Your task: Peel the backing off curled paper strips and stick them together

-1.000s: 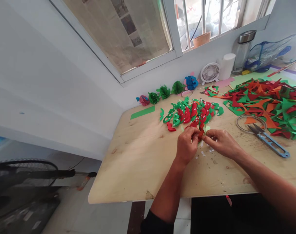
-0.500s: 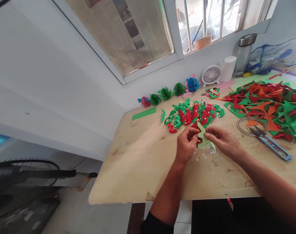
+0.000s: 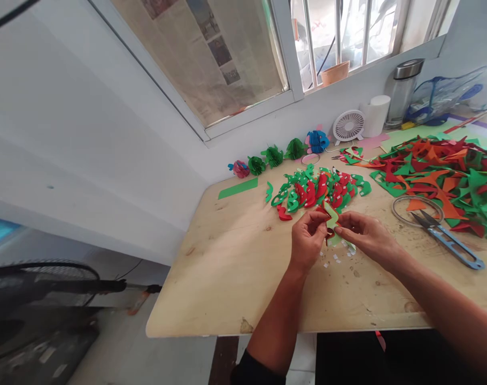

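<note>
No lettering, brand, number or sign can be read; the printed sheet (image 3: 183, 59) at the window (image 3: 249, 117) is too blurred.

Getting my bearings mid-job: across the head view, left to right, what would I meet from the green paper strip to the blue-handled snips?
Green paper strip → small curved green piece → left hand → light-green paper piece between the hands → right hand → blue-handled snips.

Paper scraps (image 3: 439, 184), snips (image 3: 454, 243) and pleated paper figures (image 3: 273, 156) on a wooden table (image 3: 227, 267) mark a papercraft workspace.
</note>
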Action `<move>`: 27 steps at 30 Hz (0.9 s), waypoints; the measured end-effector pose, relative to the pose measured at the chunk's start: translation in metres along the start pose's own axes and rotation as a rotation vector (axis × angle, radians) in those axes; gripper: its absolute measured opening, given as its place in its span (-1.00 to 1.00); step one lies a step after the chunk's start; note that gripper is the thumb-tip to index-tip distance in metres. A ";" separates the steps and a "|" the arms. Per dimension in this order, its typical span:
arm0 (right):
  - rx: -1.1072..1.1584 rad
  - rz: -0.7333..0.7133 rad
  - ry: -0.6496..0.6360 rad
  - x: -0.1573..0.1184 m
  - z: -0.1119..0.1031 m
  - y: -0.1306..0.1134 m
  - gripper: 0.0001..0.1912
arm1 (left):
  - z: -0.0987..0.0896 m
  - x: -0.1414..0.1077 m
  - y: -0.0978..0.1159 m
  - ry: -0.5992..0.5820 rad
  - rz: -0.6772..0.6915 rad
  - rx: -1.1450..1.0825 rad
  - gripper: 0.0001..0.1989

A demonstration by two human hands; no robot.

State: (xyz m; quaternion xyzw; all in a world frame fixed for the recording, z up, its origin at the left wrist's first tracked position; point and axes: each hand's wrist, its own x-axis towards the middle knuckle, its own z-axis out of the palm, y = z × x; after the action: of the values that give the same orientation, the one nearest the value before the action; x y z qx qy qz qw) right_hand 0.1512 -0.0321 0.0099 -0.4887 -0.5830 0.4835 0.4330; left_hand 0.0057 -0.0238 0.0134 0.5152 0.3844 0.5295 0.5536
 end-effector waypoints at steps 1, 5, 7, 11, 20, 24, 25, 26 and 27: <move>-0.007 -0.002 0.002 0.000 0.000 -0.001 -0.79 | 0.000 0.000 0.000 -0.001 0.000 -0.002 -0.90; -0.011 -0.011 0.011 -0.001 0.001 -0.004 -0.77 | 0.001 -0.001 0.002 0.005 0.008 -0.001 -0.92; -0.002 -0.007 0.011 -0.002 0.001 -0.004 -0.75 | 0.001 -0.001 0.003 0.007 0.013 0.003 -0.92; -0.011 0.009 0.011 -0.002 0.001 -0.003 -0.74 | 0.001 0.000 0.004 -0.001 0.019 -0.002 -0.93; -0.035 0.023 0.040 -0.003 0.001 -0.011 -0.70 | 0.000 0.000 0.000 0.022 0.024 0.004 -0.90; -0.019 0.038 0.058 -0.004 0.000 -0.013 -0.69 | 0.000 0.000 0.002 0.044 0.035 0.028 -0.91; -0.013 0.036 0.057 -0.004 0.000 -0.013 -0.70 | 0.000 -0.001 0.002 0.047 0.033 0.033 -0.90; -0.008 0.032 0.053 -0.004 0.001 -0.012 -0.70 | 0.000 -0.001 0.002 0.051 0.031 0.035 -0.90; -0.005 0.026 0.048 -0.004 0.001 -0.012 -0.71 | 0.000 -0.001 0.002 0.054 0.031 0.038 -0.89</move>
State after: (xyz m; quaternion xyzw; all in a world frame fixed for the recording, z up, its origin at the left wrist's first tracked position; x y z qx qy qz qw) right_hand 0.1491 -0.0366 0.0214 -0.5089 -0.5674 0.4756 0.4392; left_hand 0.0055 -0.0247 0.0154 0.5170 0.4012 0.5442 0.5250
